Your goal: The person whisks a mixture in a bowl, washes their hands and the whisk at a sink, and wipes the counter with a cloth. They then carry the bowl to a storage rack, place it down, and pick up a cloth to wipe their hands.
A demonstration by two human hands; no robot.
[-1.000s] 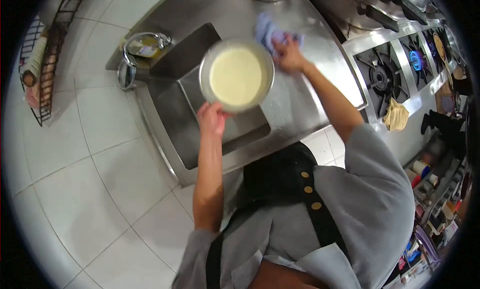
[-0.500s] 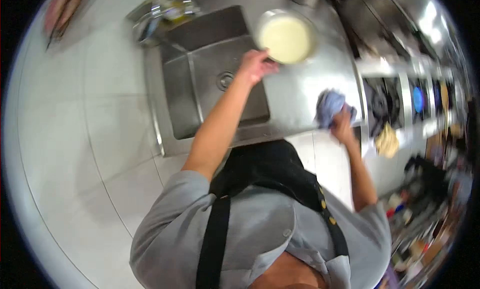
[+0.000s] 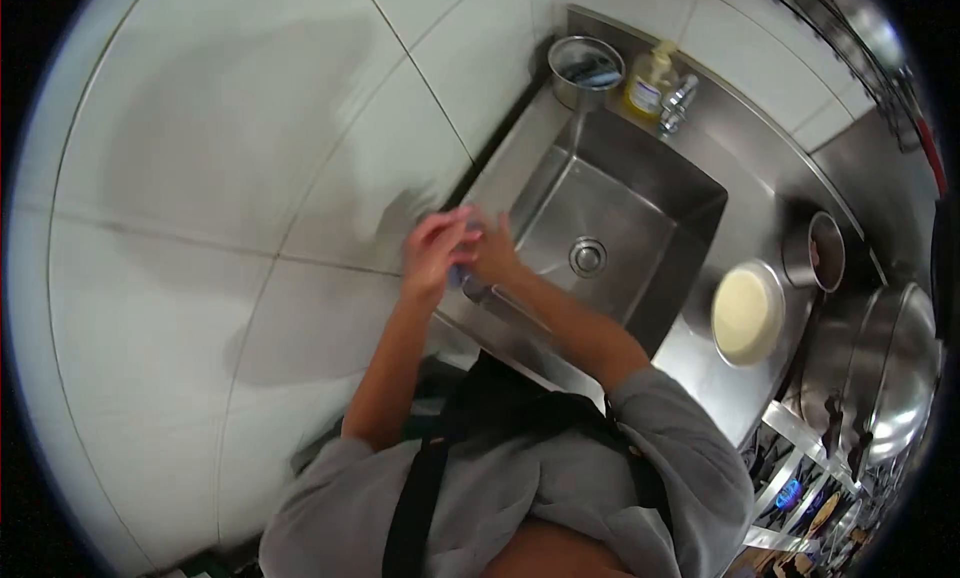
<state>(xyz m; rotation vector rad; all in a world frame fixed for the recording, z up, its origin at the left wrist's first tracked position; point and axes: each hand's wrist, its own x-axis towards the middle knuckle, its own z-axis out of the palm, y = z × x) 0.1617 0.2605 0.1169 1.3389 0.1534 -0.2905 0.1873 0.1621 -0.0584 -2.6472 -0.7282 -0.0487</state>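
At the left edge of the steel sink [image 3: 640,213], my two hands are brought together. My left hand [image 3: 432,253] is closed, its bent fingers overlapping the right one. My right hand [image 3: 492,253], blurred by motion, reaches across in front of my body and is closed on a blue-grey cloth [image 3: 458,277]. Only a small patch of that cloth shows between and below the hands; the rest is hidden by them.
A metal bowl of pale yellow liquid [image 3: 744,314] stands on the counter right of the sink, beside a steel pot [image 3: 822,253]. Behind the sink are a soap bottle [image 3: 650,81], a faucet [image 3: 679,106] and a metal container [image 3: 585,73]. A lit burner [image 3: 789,494] is at lower right.
My view and body have turned left. My left hand has left the bowl's rim, and my right hand has carried the cloth from the counter's right side to my left hand.
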